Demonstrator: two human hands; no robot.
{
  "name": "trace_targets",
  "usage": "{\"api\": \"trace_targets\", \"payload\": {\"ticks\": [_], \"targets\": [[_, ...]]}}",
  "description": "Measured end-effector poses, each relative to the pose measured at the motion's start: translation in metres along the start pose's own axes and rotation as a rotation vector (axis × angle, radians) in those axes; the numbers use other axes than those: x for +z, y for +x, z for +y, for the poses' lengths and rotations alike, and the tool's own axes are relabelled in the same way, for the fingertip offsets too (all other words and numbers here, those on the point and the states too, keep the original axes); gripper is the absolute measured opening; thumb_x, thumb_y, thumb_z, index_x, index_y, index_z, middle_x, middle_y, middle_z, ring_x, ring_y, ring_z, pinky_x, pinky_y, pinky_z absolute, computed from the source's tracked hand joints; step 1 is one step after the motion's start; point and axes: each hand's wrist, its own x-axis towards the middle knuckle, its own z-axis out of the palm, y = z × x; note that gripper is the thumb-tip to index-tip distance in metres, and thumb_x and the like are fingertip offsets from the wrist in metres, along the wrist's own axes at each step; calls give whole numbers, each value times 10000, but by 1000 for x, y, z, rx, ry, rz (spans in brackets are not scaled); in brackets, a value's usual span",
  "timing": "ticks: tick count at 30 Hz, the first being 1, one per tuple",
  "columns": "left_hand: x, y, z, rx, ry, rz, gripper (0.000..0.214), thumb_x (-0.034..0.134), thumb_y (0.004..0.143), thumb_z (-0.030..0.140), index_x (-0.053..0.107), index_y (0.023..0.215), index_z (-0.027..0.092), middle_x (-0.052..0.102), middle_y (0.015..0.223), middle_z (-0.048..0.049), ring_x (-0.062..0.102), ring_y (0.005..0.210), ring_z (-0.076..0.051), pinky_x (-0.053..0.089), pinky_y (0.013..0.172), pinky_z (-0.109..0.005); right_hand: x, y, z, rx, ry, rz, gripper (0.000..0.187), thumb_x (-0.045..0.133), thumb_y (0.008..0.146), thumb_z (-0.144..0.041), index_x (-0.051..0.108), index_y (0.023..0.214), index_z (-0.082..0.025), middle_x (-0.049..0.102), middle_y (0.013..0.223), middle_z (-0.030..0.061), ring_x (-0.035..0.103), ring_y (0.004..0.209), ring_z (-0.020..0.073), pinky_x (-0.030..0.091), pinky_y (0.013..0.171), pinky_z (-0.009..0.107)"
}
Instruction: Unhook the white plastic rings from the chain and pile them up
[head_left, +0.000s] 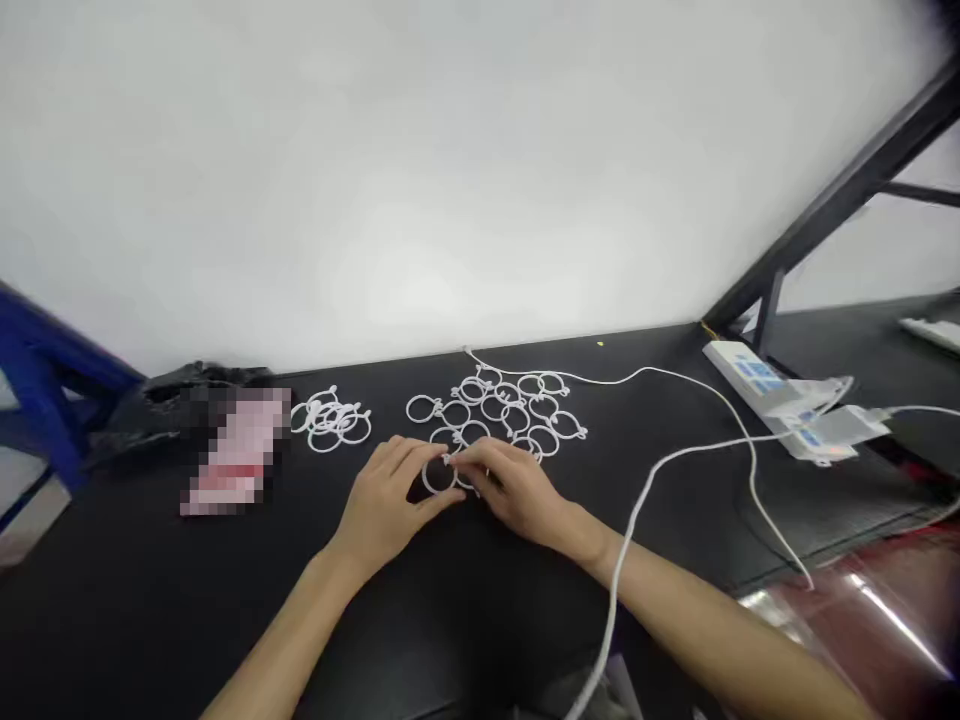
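A white curtain ring (pixel 426 484) with a small eyelet is between my two hands, low over the black table. My left hand (pixel 382 505) curves round its left side, with thumb and forefinger on the ring. My right hand (pixel 517 490) pinches at the eyelet, where the fingertips hide part of it. Another ring shows partly under the right fingers. Just beyond my hands lies a loose spread of several white rings (pixel 455 414), some overlapping. A smaller heap of similar rings (pixel 324 441) rests farther left.
A black plastic bag (pixel 150 400) and a pixelated pink item (pixel 251 440) lie at left. On the right is a white power strip (pixel 750 375) with plugged-in adapters. A white cable (pixel 652 480) crosses above my right forearm. A white wall (pixel 450 180) backs the table.
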Motion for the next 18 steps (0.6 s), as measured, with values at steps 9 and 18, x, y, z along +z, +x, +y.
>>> {"api": "trace_targets", "payload": {"ticks": [9, 18], "targets": [[-13, 6, -23, -184, 273, 226, 356, 603, 911, 374, 596, 1222, 202, 653, 1094, -92, 582, 1028, -257, 471, 940, -423, -11, 3, -2, 134, -308, 8, 304, 617, 901, -335, 540, 1149, -177, 607, 1048, 96, 574, 971, 227, 501, 873, 409], [-25, 6, -40, -522, 512, 149, 406, 521, 916, 317, 587, 1281, 152, 579, 1263, -181, 464, 1147, -426, 419, 883, -618, -12, 2, -10, 78, -500, -224, 191, 677, 812, -337, 611, 895, -178, 553, 1014, 91, 477, 930, 240, 454, 843, 408]]}}
